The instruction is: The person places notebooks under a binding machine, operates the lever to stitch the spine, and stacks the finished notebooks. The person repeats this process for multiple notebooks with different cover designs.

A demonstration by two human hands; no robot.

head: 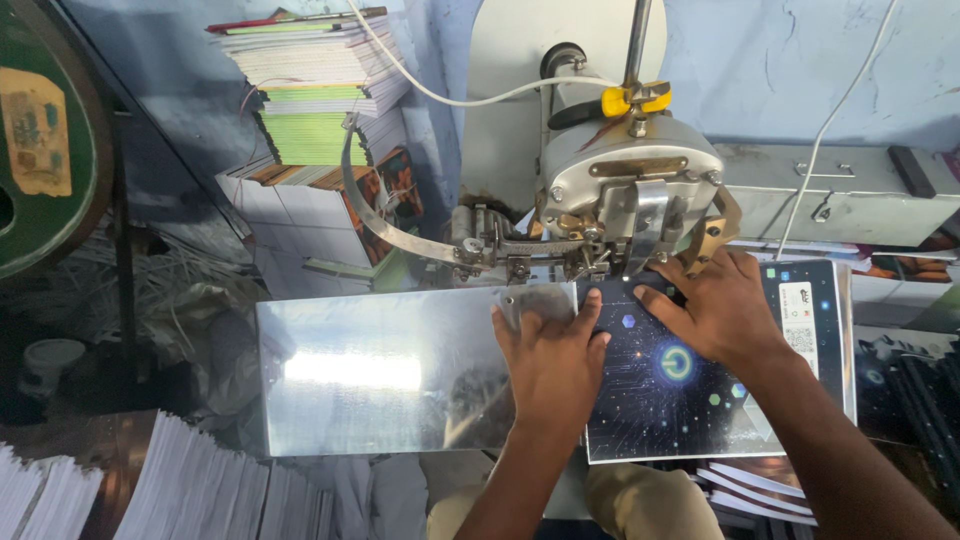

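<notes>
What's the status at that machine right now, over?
Both hands flat: left hand and right hand pressing the dark booklet cover on the shiny metal plate. Machine head right above fingers.

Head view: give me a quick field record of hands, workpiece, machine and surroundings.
left hand: flat, palm down, across the edge of the dark printed booklet cover and the shiny metal work plate
right hand: pressing on the cover just below the stitching machine head
cover: lies flat, its top edge under the machine head
behind: stacked booklets against the blue wall
foreground: white paper stacks
</notes>
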